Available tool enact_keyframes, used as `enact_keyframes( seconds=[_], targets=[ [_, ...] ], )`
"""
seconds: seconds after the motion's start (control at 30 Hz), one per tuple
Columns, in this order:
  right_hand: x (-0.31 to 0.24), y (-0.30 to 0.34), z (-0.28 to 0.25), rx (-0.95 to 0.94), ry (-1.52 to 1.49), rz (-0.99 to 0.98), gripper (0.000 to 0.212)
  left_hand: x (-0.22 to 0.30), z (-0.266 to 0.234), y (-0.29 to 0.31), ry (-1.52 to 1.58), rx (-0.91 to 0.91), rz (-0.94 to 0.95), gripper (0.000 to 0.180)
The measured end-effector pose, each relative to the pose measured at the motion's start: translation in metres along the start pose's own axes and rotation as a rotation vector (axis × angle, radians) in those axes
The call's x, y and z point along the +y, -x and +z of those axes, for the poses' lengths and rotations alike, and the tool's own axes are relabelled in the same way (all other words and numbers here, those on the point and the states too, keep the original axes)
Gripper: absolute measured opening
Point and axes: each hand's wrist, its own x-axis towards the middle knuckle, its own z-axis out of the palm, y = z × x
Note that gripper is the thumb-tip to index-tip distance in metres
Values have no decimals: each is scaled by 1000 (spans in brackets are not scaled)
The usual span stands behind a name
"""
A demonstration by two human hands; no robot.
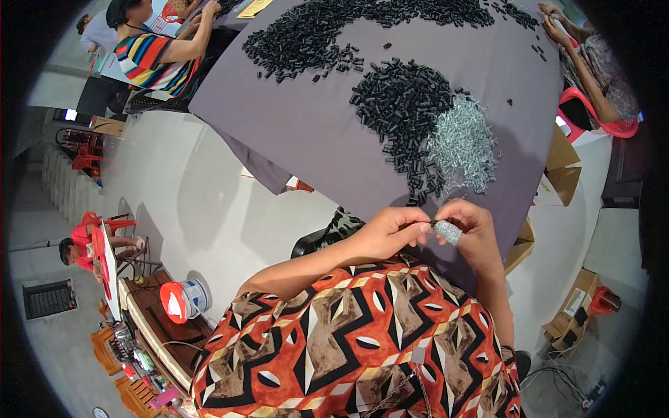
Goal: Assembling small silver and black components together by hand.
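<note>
Both my hands meet just off the near edge of the cloth-covered table. My left hand pinches a small black part between thumb and fingers. My right hand is closed against the other end of that part; what lies between its fingertips is too small to make out. A speckled grey-white wrap covers one of its digits. Just beyond my hands lies a heap of short black cylindrical pieces. Touching its right side is a heap of small silvery metal pieces, possibly screws or pins.
A larger black heap spreads across the far side of the grey tablecloth. People sit at the far left and far right edges. Open cardboard boxes stand right of the table. A white bucket with a red-and-white cover is at left.
</note>
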Motion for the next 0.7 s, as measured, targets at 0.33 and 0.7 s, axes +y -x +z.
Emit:
enact_keyframes(
  seconds=[0.33, 0.7],
  targets=[
    [-40, -4, 0, -76, 479, -309, 20, 27, 7, -3, -140, 75, -6, 20],
    [-15, 5, -7, -9, 136, -60, 28, 15, 8, -9, -402, 178, 268, 16]
  ],
)
